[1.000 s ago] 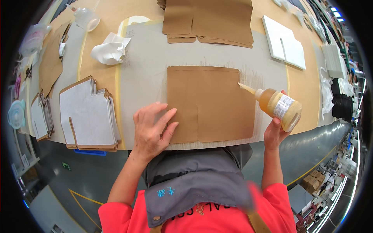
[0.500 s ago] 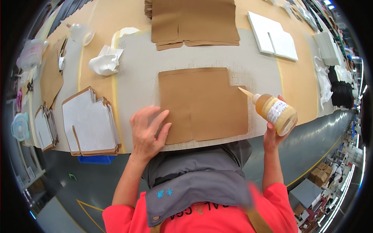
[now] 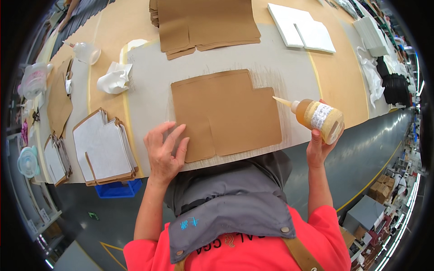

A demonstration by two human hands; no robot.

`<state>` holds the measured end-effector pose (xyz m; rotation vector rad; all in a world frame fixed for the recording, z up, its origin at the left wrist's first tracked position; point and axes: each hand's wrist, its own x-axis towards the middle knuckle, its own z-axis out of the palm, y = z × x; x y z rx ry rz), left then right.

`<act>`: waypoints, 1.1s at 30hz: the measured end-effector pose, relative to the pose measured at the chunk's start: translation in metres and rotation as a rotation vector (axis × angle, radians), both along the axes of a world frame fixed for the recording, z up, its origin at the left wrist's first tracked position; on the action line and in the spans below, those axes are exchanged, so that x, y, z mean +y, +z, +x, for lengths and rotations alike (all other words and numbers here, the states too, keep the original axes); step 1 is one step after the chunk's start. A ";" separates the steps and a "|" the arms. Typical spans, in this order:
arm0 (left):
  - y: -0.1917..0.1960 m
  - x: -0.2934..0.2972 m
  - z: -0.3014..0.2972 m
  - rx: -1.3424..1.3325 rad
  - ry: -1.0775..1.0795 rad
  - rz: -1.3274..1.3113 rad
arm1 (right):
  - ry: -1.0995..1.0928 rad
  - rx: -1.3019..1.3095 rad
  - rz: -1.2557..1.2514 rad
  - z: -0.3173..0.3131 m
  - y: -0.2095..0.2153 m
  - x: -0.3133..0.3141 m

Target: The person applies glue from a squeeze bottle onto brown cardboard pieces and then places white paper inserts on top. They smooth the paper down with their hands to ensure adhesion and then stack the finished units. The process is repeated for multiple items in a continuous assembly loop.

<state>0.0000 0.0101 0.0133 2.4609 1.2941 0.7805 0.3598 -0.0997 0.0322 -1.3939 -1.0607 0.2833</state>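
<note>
A notched brown cardboard piece point(image 3: 230, 113) lies flat on the grey work mat point(image 3: 149, 86) in front of me. My left hand point(image 3: 163, 151) rests palm down at the piece's lower left corner, fingers spread over its edge. My right hand point(image 3: 318, 144) grips a squeeze bottle of amber glue point(image 3: 316, 116), tipped sideways. Its pointed nozzle hangs just above the piece's right edge.
More brown cardboard pieces point(image 3: 203, 22) are stacked at the far side. Piles of white-faced cut pieces point(image 3: 104, 147) lie to the left beside a crumpled white cloth point(image 3: 113, 79). White foam sheets point(image 3: 300, 27) sit far right. A blue bin point(image 3: 118, 189) stands below the table edge.
The view has shifted, so the cardboard piece sits more to the right in the picture. The bottle stays tipped with its nozzle at the right edge. My left hand keeps pressing the lower left corner.
</note>
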 end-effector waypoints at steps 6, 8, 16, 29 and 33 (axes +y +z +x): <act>0.002 -0.003 0.000 0.001 0.001 0.009 | -0.006 0.018 -0.022 -0.002 0.003 -0.021; 0.001 -0.002 -0.001 0.005 -0.001 0.020 | -0.010 0.020 -0.026 -0.003 0.004 -0.029; -0.006 -0.002 -0.002 -0.014 -0.017 0.056 | -0.026 0.023 -0.023 -0.008 0.006 -0.057; -0.004 -0.004 -0.002 0.008 -0.029 0.079 | -0.095 0.061 -0.044 -0.022 0.006 -0.098; -0.004 -0.005 -0.003 0.010 -0.030 0.083 | -0.117 0.159 -0.029 -0.025 0.000 -0.101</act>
